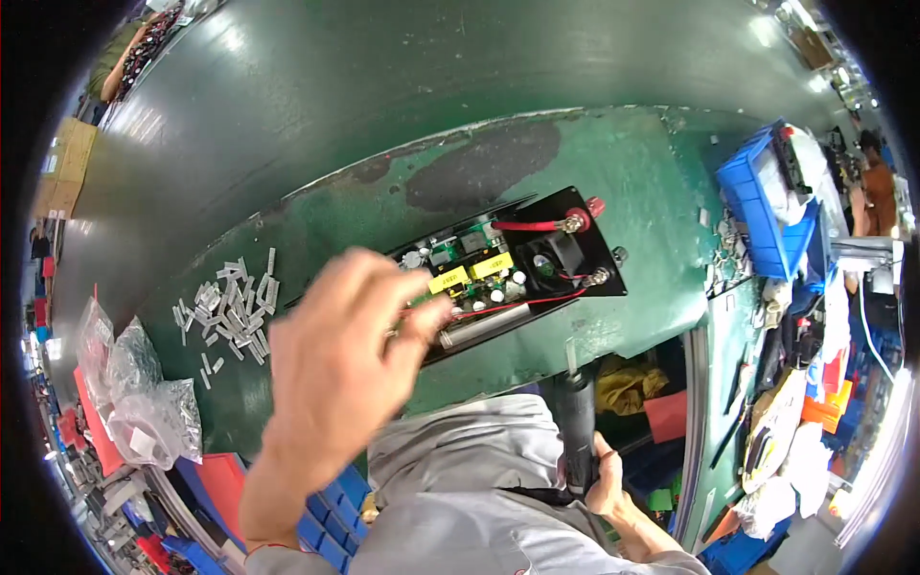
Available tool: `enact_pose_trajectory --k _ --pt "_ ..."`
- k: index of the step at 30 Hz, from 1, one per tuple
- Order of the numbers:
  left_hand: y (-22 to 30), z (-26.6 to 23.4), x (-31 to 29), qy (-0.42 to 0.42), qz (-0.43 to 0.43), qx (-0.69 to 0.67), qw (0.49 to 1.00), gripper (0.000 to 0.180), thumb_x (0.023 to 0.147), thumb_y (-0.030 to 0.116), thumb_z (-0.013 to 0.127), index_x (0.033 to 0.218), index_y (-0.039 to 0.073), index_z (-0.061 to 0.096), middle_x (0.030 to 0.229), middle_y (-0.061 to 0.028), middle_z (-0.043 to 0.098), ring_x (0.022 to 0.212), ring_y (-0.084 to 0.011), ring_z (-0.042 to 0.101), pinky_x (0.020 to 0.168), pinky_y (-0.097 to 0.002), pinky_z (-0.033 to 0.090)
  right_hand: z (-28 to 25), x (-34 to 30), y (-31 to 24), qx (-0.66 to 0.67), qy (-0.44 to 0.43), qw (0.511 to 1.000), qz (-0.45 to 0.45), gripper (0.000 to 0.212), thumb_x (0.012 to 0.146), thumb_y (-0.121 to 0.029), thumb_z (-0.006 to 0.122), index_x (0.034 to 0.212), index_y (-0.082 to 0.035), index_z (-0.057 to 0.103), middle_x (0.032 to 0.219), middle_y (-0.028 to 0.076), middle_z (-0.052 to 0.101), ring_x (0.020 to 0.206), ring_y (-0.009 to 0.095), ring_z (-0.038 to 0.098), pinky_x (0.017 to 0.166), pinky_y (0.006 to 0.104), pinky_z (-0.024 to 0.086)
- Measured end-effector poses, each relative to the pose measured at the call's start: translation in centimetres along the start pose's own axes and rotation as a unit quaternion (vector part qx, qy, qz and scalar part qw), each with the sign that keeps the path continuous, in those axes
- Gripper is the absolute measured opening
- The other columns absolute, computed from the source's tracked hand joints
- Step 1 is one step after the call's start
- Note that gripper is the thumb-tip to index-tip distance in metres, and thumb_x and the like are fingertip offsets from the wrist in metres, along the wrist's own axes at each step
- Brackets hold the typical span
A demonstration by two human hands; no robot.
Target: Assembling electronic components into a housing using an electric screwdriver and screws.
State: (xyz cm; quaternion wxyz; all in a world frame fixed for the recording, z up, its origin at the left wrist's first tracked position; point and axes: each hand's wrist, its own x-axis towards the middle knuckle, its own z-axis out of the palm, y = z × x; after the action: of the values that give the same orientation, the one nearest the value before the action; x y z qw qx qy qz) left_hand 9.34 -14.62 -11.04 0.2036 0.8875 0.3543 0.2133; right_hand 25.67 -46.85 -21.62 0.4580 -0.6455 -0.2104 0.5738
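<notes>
A long black metal housing point(615, 273) lies slanted on the green bench, its inside showing. In it are a circuit board with yellow transformers point(470, 273), a black fan point(546, 273), and red wires point(527, 226) ending at metal terminals. My left hand point(340, 359) hovers over the housing's left end and hides it. Its fingers are half curled and slightly blurred, thumb and forefinger tips apart, with nothing visible between them. At the bench's front edge, my right hand point(606, 482) grips a black electric screwdriver point(577, 422), its bit pointing away from me.
Small whitish strips point(230, 309) lie scattered left of the housing. Clear plastic bags point(149, 402) rest at the bench's left edge. Blue bins point(757, 206) stand at the right, near loose small metal parts point(725, 254). Another person's arm point(117, 77) shows at the far left.
</notes>
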Motion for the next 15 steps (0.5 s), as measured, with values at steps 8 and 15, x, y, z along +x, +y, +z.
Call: enact_pose_trajectory --k 8,15 --pt "-4.8 -0.7 2.4 -0.156 -0.043 0.139 0.977 0.025 0.094 0.028 0.065 0.088 0.005 0.074 0.084 -0.0121 0.07 0.078 -0.0343 0.069 0.067 -0.0437 0.054 -1.2 4.0 -4.7 0.052 0.123 0.984 -0.116 0.049 0.097 -0.031 0.065 0.134 -0.002 0.05 0.088 0.006 0.063 0.071 0.011 0.055 0.066 0.0251 0.045" --pt "-5.9 0.6 2.7 -0.133 0.051 0.187 0.972 0.024 0.091 0.025 0.064 0.079 0.006 0.073 0.068 -0.0154 0.068 0.064 -0.0345 0.069 0.059 -0.0449 0.054 -3.9 8.0 -10.7 -0.199 0.254 0.929 -0.183 0.054 0.095 -0.019 0.069 0.143 -0.001 0.05 0.11 0.012 0.063 0.101 0.018 0.06 0.086 0.0326 0.048"
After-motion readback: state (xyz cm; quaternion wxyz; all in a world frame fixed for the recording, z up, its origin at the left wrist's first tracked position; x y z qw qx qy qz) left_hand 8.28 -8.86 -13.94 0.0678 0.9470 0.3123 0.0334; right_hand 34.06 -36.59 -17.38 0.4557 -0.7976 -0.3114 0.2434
